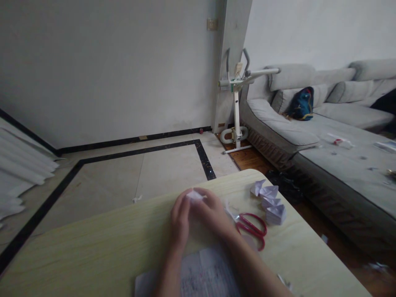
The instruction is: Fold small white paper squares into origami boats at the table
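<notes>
Gripping white paper (195, 195) | both hands (213, 211) cupped around it | forearms (252, 260) angled inward over table (102, 243)

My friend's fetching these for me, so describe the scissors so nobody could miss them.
Find the pale table beside the grey sofa. On it, between the right hand and the folded papers, lie the scissors. Their red looped handles set them apart from those whitish papers.

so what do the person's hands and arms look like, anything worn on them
The left hand and right hand are bare, without gloves. No sleeves, watch or bracelet show on the forearms in view; blur hides finer details.
</notes>
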